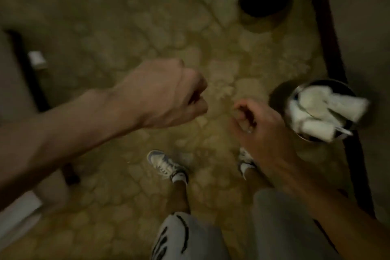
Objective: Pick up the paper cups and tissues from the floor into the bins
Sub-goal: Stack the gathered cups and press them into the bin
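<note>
The person stands and looks down at the floor [126, 27]. The left hand [168, 95] is a fist, with its fingers [197, 107] curled in tight. The right hand [259, 126] has its fingers curled in too. Nothing shows in either hand.

The cups [329, 107] are in the near bin [279, 96], just beside the right hand. The picture is blurry, so I cannot tell cups from tissues there. The pile looks high. One white piece hangs out over the rim on the far side.

That piece may tip out and land back on the floor. A bump from the right hand or a shoe [164, 164] could do it, since both are close to the bin. Pushing more in on top could also make the pile spill.

The far bin [263, 0] has something pale in it as well and may have more room.

A small white thing [37, 59] sits at the left edge. I cannot tell what it is. If it is trash, it could get missed.
</note>
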### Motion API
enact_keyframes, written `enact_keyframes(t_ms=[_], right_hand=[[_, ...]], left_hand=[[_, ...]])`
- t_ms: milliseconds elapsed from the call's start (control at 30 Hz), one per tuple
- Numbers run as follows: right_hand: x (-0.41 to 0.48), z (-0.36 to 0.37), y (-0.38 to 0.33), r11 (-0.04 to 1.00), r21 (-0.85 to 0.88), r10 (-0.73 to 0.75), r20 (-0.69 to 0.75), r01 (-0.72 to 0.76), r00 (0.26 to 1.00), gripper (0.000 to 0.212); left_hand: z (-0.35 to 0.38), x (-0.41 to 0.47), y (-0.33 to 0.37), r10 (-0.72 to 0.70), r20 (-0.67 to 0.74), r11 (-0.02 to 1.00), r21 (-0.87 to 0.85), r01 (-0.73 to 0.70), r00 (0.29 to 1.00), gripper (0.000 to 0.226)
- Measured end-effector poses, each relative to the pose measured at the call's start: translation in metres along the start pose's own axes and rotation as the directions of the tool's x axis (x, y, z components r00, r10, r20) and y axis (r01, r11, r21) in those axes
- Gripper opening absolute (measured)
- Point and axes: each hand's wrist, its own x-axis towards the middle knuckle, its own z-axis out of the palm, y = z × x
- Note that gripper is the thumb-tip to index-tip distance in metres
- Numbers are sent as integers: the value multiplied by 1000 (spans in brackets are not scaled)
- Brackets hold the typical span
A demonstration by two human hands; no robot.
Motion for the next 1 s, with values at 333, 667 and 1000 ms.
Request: enact_keyframes(t_ms=[333, 667, 1000], right_hand=[[20, 192, -216, 945, -78, -193, 649, 317, 735, 25], [38, 442, -324, 899, -263, -2, 797, 350, 604, 16], [156, 660, -355, 845, -322, 57, 849, 428, 526, 34]], left_hand=[[96, -305, -150, -597, -93, 770, -346, 536, 797, 34], [248, -405, -312, -899, 27, 201, -862, 466, 437, 38], [374, -389, -522, -896, 332, -200, -895, 399, 295, 12]])
